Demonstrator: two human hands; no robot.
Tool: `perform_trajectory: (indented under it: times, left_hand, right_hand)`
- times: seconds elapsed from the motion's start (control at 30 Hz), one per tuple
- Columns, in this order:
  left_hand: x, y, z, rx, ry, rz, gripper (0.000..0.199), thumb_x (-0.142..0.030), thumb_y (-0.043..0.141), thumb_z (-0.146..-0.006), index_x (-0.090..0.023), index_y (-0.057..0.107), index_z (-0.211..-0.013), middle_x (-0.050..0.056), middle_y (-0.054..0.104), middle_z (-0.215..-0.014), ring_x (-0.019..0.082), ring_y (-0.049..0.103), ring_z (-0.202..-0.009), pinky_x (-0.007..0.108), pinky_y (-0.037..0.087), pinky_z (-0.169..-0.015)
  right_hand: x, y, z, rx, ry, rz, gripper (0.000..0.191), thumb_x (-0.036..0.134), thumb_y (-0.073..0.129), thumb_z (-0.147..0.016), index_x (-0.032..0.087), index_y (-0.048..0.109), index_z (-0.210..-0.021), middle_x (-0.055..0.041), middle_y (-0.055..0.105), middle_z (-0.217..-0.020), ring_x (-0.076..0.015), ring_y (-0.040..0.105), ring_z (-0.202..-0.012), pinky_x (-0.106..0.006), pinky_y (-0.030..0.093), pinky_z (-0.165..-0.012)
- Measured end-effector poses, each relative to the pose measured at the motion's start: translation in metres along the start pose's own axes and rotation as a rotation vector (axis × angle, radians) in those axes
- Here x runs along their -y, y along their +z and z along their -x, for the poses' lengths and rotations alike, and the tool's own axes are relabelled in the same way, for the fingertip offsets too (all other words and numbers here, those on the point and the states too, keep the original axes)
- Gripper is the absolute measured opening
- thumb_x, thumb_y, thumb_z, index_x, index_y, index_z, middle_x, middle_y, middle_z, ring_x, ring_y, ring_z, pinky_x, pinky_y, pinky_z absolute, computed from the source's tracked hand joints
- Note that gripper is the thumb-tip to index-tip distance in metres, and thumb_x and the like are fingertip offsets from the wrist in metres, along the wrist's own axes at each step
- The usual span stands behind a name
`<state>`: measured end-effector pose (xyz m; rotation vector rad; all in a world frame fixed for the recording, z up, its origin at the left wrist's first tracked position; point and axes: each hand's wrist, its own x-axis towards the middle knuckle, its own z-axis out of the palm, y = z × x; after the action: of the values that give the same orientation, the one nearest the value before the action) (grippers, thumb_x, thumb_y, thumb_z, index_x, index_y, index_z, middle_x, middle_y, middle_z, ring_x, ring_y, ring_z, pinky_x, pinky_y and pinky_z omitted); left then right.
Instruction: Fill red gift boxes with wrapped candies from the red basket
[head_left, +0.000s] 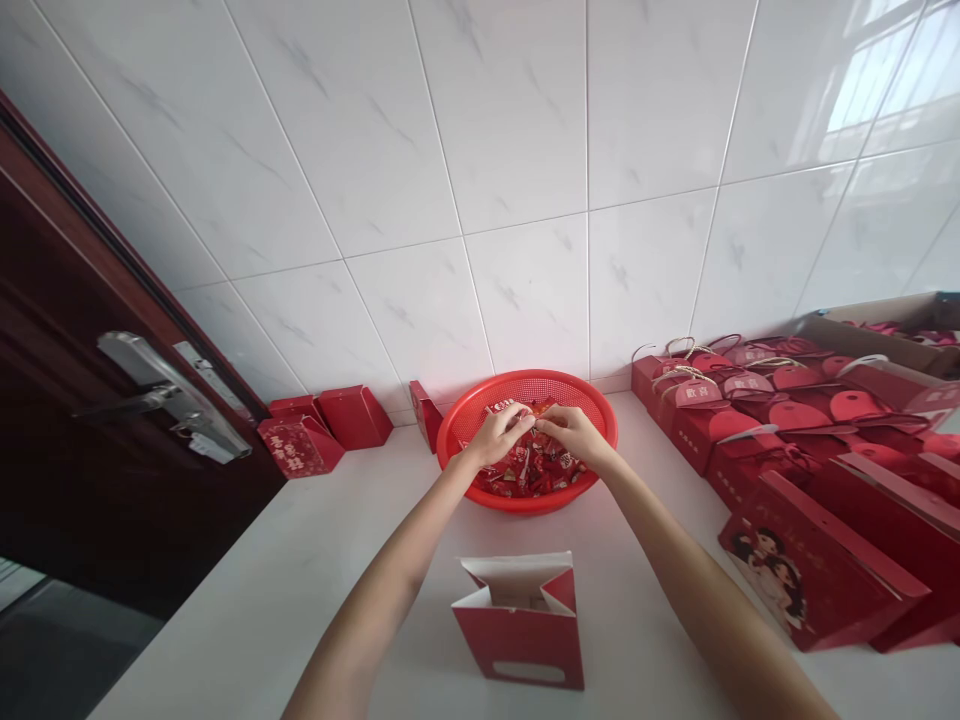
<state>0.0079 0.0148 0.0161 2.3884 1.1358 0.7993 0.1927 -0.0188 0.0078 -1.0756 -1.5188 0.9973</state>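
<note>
Both hands reach over a round red plastic basket (607, 425) that holds red-wrapped candies (525, 472). My left hand (498, 436) has its thumb and fingers pinched together above the candies. Facing it, my right hand (577, 434) is also pinched, its fingertips close to the left ones. Whatever sits between the fingertips is too small to name. Between my forearms, an open red paper gift box (525, 640) stands upright on the white table, its white inside showing and its top flaps unfolded.
Several red gift boxes with cord handles (697, 400) stand in rows at the right, with open ones (825, 560) nearer me. A few red boxes (356, 417) stand at the left by a dark door (112, 400). A cardboard carton (862, 335) sits far right. White wall tiles rise behind.
</note>
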Motion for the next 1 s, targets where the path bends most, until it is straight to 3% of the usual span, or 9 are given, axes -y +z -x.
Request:
perform_trajectory:
  times: [0.23, 0.33, 0.43, 0.53, 0.63, 0.8, 1.0]
  left_hand:
    - [0.011, -0.002, -0.002, -0.079, -0.168, -0.19, 0.016, -0.028, 0.054, -0.09, -0.02, 0.068, -0.087, 0.002, 0.068, -0.072, 0.02, 0.064, -0.07, 0.031, 0.048, -0.07]
    - [0.011, -0.005, -0.003, -0.073, -0.222, -0.284, 0.011, -0.019, 0.058, -0.086, -0.018, 0.069, -0.085, 0.007, 0.073, -0.084, 0.024, 0.067, -0.085, 0.033, 0.049, -0.078]
    - [0.009, -0.005, -0.002, 0.073, -0.231, -0.315, 0.012, -0.017, 0.06, -0.083, -0.02, 0.072, -0.086, 0.007, 0.075, -0.093, 0.023, 0.068, -0.091, 0.031, 0.049, -0.081]
    - [0.01, -0.001, 0.0, 0.337, -0.263, -0.328, 0.008, -0.02, 0.073, -0.071, -0.022, 0.072, -0.079, 0.001, 0.074, -0.08, 0.021, 0.069, -0.075, 0.028, 0.049, -0.069]
    - [0.013, 0.003, 0.002, 0.512, -0.307, -0.366, 0.028, -0.026, 0.082, -0.059, -0.022, 0.072, -0.085, 0.001, 0.073, -0.079, 0.024, 0.069, -0.071, 0.028, 0.048, -0.06]
    - [0.019, 0.007, -0.001, 0.577, -0.323, -0.402, 0.046, -0.03, 0.079, -0.063, -0.022, 0.068, -0.107, 0.007, 0.074, -0.097, 0.029, 0.07, -0.087, 0.03, 0.05, -0.068]
    - [0.022, 0.012, -0.003, 0.527, -0.279, -0.341, 0.042, -0.015, 0.069, -0.067, -0.023, 0.067, -0.108, 0.001, 0.073, -0.085, 0.023, 0.069, -0.077, 0.027, 0.048, -0.067]
  right_hand:
    - [-0.009, 0.0, -0.002, -0.151, 0.094, -0.031, 0.024, 0.042, 0.065, -0.072, 0.018, 0.06, -0.076, -0.0005, 0.063, -0.067, -0.0146, 0.055, -0.062, -0.025, 0.04, -0.055]
    - [-0.009, 0.001, -0.002, -0.156, 0.103, -0.036, 0.022, 0.039, 0.065, -0.069, 0.019, 0.059, -0.075, 0.0001, 0.063, -0.068, -0.0141, 0.055, -0.062, -0.025, 0.039, -0.056]
    - [-0.009, 0.001, -0.003, -0.16, 0.111, -0.04, 0.019, 0.037, 0.063, -0.068, 0.019, 0.058, -0.075, 0.0007, 0.062, -0.067, -0.0138, 0.054, -0.061, -0.025, 0.039, -0.056]
    - [-0.008, 0.002, -0.003, -0.161, 0.121, -0.043, 0.018, 0.035, 0.063, -0.067, 0.02, 0.058, -0.075, 0.001, 0.062, -0.068, -0.0142, 0.055, -0.062, -0.025, 0.039, -0.056]
    - [-0.009, 0.002, -0.003, -0.155, 0.131, -0.044, 0.018, 0.035, 0.063, -0.066, 0.02, 0.058, -0.074, 0.0011, 0.062, -0.067, -0.0145, 0.056, -0.062, -0.026, 0.041, -0.057]
    - [-0.009, 0.002, -0.003, -0.155, 0.135, -0.041, 0.018, 0.034, 0.064, -0.066, 0.02, 0.059, -0.076, 0.0001, 0.064, -0.07, -0.0155, 0.058, -0.066, -0.026, 0.042, -0.059]
    - [-0.009, 0.002, -0.002, -0.158, 0.134, -0.043, 0.02, 0.033, 0.063, -0.068, 0.019, 0.06, -0.082, -0.0009, 0.067, -0.073, -0.0164, 0.061, -0.069, -0.026, 0.044, -0.06]
